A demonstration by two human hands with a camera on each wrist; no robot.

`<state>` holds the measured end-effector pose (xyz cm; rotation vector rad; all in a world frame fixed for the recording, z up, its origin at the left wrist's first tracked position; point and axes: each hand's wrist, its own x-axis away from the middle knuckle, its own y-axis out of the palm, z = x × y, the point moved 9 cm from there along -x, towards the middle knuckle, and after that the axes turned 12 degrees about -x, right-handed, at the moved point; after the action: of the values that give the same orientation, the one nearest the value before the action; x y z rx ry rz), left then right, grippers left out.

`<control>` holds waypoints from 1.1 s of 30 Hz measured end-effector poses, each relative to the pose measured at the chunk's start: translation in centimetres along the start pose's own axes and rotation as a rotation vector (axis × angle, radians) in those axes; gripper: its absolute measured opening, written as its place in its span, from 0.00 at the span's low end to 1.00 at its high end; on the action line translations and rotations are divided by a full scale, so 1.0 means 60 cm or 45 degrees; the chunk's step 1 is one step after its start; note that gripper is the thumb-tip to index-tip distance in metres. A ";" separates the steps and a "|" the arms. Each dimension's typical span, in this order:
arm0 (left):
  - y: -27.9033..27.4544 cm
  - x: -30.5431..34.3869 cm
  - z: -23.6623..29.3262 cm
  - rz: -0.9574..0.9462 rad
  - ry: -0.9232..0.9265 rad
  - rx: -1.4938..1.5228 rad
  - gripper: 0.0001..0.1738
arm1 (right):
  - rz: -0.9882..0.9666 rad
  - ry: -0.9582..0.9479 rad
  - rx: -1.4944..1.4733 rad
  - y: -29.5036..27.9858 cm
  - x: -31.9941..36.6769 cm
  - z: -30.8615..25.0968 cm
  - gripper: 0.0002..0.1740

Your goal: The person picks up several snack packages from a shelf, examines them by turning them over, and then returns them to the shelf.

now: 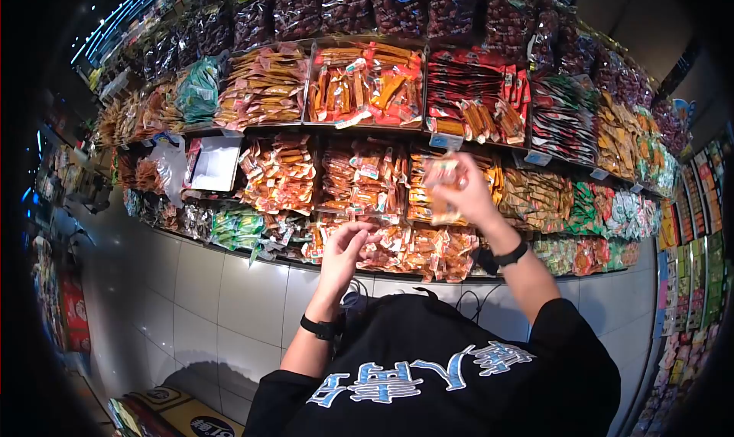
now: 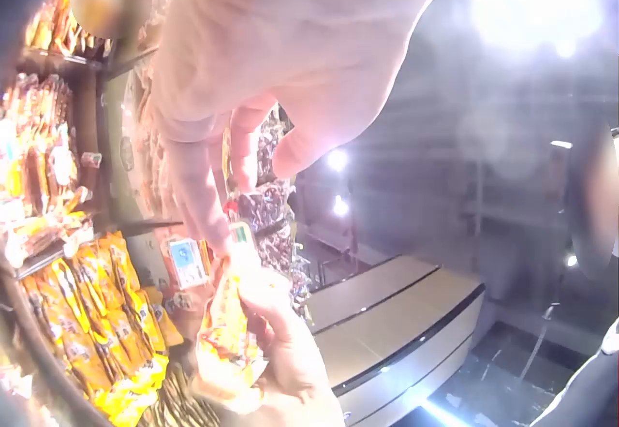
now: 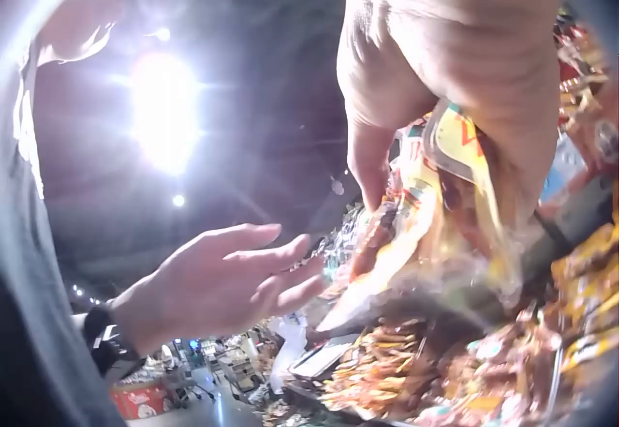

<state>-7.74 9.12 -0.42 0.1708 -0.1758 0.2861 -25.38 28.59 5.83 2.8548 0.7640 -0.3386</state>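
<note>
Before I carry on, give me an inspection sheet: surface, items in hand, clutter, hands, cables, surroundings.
Surface: tiered display, packed with wrapped goods in compartments.
Job's things: wrapped packets, held above the display; labels too blurred to read.
Clutter: green plastic bag on the upper tier; clear plastic bag beside a white tray below.
Left hand: fingers loosely bent, nothing seen in it.
Right hand: grips the packets.
Cables: dark cable between display and person; its ends cannot be traced.
Surroundings: tiled floor; stocked shelves at the right.
</note>
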 end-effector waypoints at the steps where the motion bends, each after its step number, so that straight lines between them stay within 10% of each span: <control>1: -0.016 0.000 -0.014 0.017 -0.007 0.054 0.09 | 0.070 -0.158 0.306 -0.020 -0.044 -0.052 0.24; 7: -0.073 0.029 -0.043 0.176 -0.031 0.089 0.08 | 0.183 -0.634 1.836 -0.124 -0.276 -0.092 0.41; 8: -0.078 0.033 -0.050 0.183 -0.023 0.099 0.08 | 0.139 -0.333 1.996 -0.149 -0.301 -0.051 0.45; 26: -0.074 0.015 -0.109 0.103 -0.144 0.144 0.09 | 0.210 -0.518 1.905 -0.159 -0.198 -0.011 0.40; 33: -0.116 -0.020 -0.125 0.022 -0.203 0.050 0.10 | 0.091 -0.871 1.480 -0.007 -0.106 -0.033 0.30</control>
<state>-5.71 3.67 -8.92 0.2310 -0.3302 0.2930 -30.60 26.43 9.36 3.1894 0.3364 -2.1980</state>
